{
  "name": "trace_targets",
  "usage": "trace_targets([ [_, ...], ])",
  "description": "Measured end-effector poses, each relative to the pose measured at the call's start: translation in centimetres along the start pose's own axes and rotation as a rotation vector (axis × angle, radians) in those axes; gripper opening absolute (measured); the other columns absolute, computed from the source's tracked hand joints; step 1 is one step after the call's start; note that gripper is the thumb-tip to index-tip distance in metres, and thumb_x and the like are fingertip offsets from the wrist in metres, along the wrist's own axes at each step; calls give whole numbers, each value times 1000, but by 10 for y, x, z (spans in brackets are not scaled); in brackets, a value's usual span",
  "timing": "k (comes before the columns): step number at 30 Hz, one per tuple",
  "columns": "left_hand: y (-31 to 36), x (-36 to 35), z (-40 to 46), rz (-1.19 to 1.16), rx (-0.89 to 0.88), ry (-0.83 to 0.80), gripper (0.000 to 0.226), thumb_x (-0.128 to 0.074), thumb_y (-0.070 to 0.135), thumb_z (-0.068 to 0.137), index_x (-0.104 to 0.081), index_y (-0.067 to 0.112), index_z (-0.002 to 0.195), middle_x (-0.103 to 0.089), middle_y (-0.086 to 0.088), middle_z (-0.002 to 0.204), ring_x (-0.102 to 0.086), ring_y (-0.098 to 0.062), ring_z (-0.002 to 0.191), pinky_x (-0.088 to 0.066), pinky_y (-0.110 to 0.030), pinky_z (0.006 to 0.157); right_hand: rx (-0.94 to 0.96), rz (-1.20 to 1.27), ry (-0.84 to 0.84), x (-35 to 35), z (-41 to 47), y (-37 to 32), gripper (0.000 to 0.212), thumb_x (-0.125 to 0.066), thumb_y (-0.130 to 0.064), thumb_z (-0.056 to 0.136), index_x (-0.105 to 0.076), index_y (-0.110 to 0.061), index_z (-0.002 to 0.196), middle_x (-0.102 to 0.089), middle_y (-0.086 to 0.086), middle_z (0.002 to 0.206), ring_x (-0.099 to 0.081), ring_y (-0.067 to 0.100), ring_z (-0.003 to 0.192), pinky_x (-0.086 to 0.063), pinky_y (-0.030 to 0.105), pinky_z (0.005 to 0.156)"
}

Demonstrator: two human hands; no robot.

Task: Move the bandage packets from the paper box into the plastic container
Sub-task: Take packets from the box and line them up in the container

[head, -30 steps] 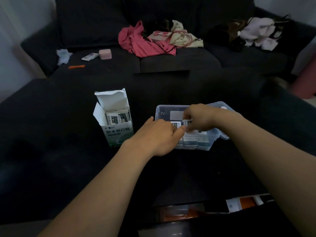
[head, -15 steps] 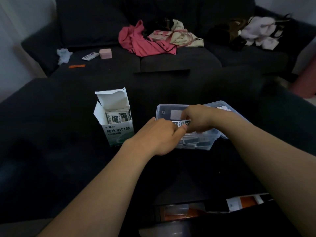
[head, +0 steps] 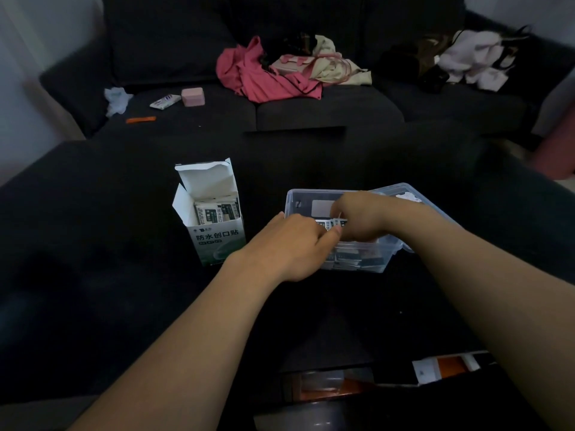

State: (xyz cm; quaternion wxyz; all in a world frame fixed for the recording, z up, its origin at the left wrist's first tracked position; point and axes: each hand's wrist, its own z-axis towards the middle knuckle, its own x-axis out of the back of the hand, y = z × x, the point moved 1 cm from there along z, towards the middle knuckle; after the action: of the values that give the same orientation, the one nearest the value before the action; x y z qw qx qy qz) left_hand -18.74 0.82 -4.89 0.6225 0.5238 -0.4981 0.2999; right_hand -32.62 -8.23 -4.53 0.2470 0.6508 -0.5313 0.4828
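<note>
At the near edge, low in the view, an orange-and-white carton [head: 445,368] lies partly in shadow beside a blurred clear object [head: 322,381] that cannot be identified. Both forearms reach forward over the dark desk [head: 93,290]. The left hand [head: 289,244] has its fingers curled at the near left rim of the plastic container [head: 367,259], its fingertips pinching a small stack of bandage packets [head: 331,224]. The right hand [head: 357,219] comes in over the container from the right, its fingers bent and gripping the same stack from the other side, so the stack is held between both hands just above the container's open top. More packets [head: 354,261] lie flat inside the container, seen through its clear front wall (their print is too dim to read). The container's lid [head: 404,194] lies behind the right wrist. Just left of the container stands the paper box [head: 217,241], flap up, with further packets [head: 217,211] upright inside. Beyond, a dark sofa [head: 326,113] carries a pink garment [head: 255,76], a small pink box [head: 193,96], a white tube [head: 165,101] and an orange strip [head: 140,120].
</note>
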Motion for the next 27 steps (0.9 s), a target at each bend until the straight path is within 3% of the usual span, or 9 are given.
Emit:
trace_targets([
  [5, -1, -1, 0, 8, 6, 1, 55, -22, 54, 106, -57, 28, 72, -58, 3, 76, -56, -17, 82, -35, -34, 80, -6, 6, -16, 1, -1, -2, 28, -66, -36, 92, -68, -10, 103, -70, 9, 99, -68, 19, 81, -51, 26, 63],
  [11, -1, -1, 1, -8, 6, -13, 58, -22, 54, 107, -55, 27, 68, -58, 3, 73, -50, -5, 71, -34, -33, 84, -19, 41, -19, 2, -3, -2, 28, -67, -34, 92, -66, -10, 106, -70, 10, 96, -68, 18, 75, -50, 25, 58],
  [17, -3, -2, 2, -5, 9, 1, 61, -21, 56, 106, -66, 24, 79, -62, 0, 79, -56, -13, 78, -38, -35, 82, -38, 71, -12, 4, -5, -3, 43, -70, -32, 91, -59, -10, 125, -65, 11, 118, -71, 21, 85, -60, 29, 68],
  [21, -3, -3, 2, 9, 0, 5, 63, -21, 55, 106, -68, 21, 84, -63, -2, 81, -57, -16, 81, -36, -35, 81, -62, 74, -1, 3, -7, -1, 44, -71, -32, 90, -58, -10, 126, -66, 11, 114, -72, 22, 83, -60, 28, 65],
  [24, -3, -3, 2, 4, 5, 8, 59, -21, 56, 105, -62, 25, 75, -61, -1, 79, -56, -18, 81, -38, -37, 79, -84, 78, 24, 4, -9, -2, 45, -71, -32, 90, -57, -11, 127, -65, 11, 112, -71, 23, 86, -62, 34, 74],
  [27, -3, -3, 2, 1, 5, 3, 61, -21, 56, 105, -66, 23, 81, -63, -2, 81, -58, -19, 82, -37, -36, 77, -79, 81, 9, 4, -8, -3, 43, -70, -33, 91, -58, -13, 126, -64, 11, 114, -71, 23, 88, -62, 35, 77],
])
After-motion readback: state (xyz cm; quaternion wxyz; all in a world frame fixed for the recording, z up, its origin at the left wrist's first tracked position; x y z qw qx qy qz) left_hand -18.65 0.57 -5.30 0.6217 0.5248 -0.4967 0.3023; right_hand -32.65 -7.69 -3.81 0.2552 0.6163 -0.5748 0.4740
